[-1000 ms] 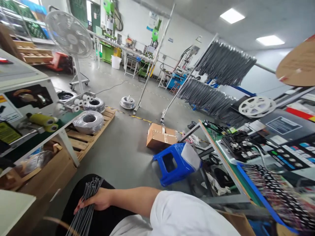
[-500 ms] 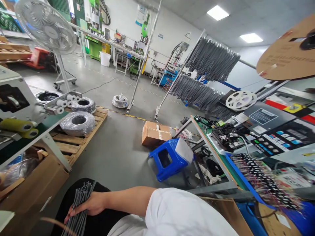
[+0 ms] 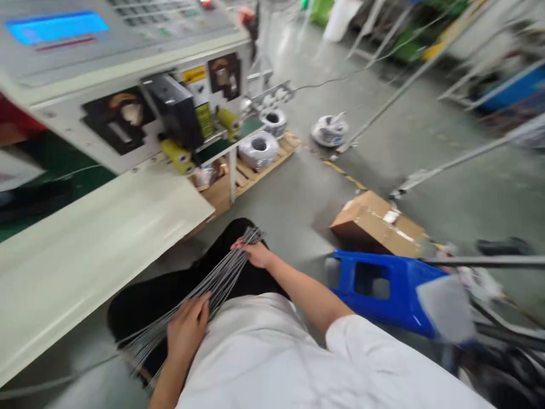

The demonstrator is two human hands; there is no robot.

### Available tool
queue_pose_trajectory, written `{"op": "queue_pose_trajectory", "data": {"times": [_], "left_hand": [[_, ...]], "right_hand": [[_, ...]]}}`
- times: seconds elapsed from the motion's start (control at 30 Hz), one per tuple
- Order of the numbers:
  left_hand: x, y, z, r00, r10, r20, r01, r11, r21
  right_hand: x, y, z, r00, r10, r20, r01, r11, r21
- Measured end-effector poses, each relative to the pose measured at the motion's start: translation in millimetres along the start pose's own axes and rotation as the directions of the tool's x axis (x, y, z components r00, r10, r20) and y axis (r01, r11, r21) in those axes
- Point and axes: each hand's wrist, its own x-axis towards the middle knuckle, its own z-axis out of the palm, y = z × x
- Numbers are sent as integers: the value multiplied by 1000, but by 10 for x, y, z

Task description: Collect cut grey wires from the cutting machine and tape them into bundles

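A long bundle of thin grey cables [image 3: 221,276] lies slanting across my lap, over black trousers. Near its upper end my right hand [image 3: 254,251] is wrapped round the cables, whose tips stick out past the fingers. Lower down, my left hand [image 3: 189,326] rests round the middle of the same bundle, its fingers curled over it. The lower ends fan out beyond the left hand and are blurred.
A grey machine [image 3: 140,68] with a blue screen stands at the upper left, above a pale tray [image 3: 106,238]. A cardboard box [image 3: 378,221] and a blue stool [image 3: 383,289] are at the right. Wrapped cable coils [image 3: 259,150] sit on a pallet.
The view has swung left and down, bringing the machine, the pale tray and my left hand into sight. My right hand still holds the bundle.
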Motion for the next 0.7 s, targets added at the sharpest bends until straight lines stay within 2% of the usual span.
{"op": "queue_pose_trajectory", "data": {"times": [0.1,0.33,0.53,0.7], "left_hand": [[-88,-135,-146,998,-70,10,68,991,113],[123,-75,-169,985,-159,74,138,963,233],[47,-88,-236,961,-265,73,226,914,337],[-31,-149,-307,947,-304,101,254,904,343]], "right_hand": [[64,90,-63,1000,-1,-6,1,1000,28],[8,100,-61,1000,9,-19,-9,1000,18],[27,100,-78,1000,16,6,-16,999,35],[42,109,-65,1000,18,-5,-18,999,27]]}}
